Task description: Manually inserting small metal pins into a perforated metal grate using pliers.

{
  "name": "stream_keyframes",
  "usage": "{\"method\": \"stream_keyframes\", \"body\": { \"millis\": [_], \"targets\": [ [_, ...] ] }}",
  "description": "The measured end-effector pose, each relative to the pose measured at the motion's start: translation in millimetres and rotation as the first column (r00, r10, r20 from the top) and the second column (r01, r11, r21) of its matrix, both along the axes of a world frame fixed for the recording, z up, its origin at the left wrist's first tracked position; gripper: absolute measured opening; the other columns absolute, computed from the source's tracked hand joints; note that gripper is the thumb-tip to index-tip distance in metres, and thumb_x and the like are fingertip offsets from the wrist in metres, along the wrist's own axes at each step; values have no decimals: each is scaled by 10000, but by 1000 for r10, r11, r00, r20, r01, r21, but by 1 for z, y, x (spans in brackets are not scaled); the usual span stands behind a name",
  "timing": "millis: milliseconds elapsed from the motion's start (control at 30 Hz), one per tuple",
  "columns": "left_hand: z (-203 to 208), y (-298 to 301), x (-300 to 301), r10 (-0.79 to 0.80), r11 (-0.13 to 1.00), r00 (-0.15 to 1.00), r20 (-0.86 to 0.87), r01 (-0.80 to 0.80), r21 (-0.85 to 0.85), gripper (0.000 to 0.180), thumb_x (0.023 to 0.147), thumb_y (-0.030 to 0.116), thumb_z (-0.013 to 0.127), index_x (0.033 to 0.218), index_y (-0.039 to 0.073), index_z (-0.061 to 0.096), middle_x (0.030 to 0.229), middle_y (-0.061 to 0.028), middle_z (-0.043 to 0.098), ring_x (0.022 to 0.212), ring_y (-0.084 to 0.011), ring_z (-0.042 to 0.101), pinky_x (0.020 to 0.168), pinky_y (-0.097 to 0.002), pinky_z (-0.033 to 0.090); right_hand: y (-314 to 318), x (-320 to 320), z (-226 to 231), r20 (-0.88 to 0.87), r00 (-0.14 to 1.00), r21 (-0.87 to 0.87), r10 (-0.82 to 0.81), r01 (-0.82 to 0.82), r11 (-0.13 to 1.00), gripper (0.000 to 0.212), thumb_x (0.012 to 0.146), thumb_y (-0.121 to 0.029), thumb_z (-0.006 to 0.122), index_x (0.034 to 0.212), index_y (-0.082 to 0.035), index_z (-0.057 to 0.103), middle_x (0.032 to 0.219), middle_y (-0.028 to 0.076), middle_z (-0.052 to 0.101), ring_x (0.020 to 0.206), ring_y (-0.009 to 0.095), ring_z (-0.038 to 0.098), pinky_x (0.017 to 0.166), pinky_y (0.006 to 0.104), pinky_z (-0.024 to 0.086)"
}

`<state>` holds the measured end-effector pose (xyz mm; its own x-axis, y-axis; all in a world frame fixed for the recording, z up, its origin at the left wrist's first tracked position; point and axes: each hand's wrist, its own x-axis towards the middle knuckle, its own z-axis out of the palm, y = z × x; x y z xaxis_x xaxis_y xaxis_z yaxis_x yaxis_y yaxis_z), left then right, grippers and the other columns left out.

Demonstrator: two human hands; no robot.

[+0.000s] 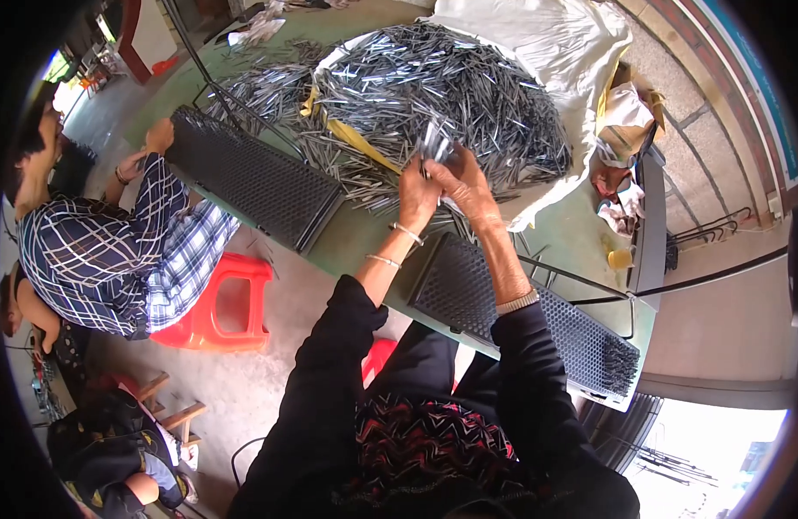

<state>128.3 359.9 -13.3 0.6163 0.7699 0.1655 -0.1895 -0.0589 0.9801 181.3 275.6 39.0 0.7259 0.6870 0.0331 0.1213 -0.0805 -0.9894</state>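
Both of my hands are together over the near edge of a big heap of thin, shiny dark-grey metal strips [468, 95]. My left hand [418, 192] and my right hand [470, 186] are closed around one small bunch of metal strips [435, 138], whose ends stick out beyond the fingers. The exact finger grip is partly hidden. Below my hands, at the near table edge, lies a long black tray full of small holes [455, 290]. My right forearm passes over it. At the tray's right end, several dark pieces [621, 365] stand in the holes.
A white sack cloth [565, 43] lies under and behind the heap. Left of me, a co-worker in a checked shirt [96, 246] sits on a red stool [247, 303] at another black holed tray [252, 169]. Gloves [622, 208] and a yellow cup-like object [621, 259] are at right.
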Motion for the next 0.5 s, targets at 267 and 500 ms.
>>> {"method": "stream_keyframes", "body": {
  "millis": [267, 500],
  "targets": [
    [-34, -15, -37, 17, 992, 997, -71, -7, 127, 402, 761, 166, 719, 1110, 42, 564, 920, -178, 673, 897, -288, 674, 754, -349, 504, 22, -44, -33, -138, 984, 173, -113, 137, 975, 214, 850, -155, 659, 968, -1, 568, 817, 49, 579, 760, 104, 510, 675, 263, 441],
    [-33, -9, -52, -25, 988, 998, -49, 32, 154, 405, 843, 167, 662, 1195, 40, 509, 1000, -108, 661, 941, -145, 623, 803, -301, 493, 20, -65, -12, -17, 993, 246, -113, 114, 963, 153, 935, -152, 549, 1013, -28, 593, 775, 21, 549, 724, 82, 475, 643, 247, 422]
  ]
}}
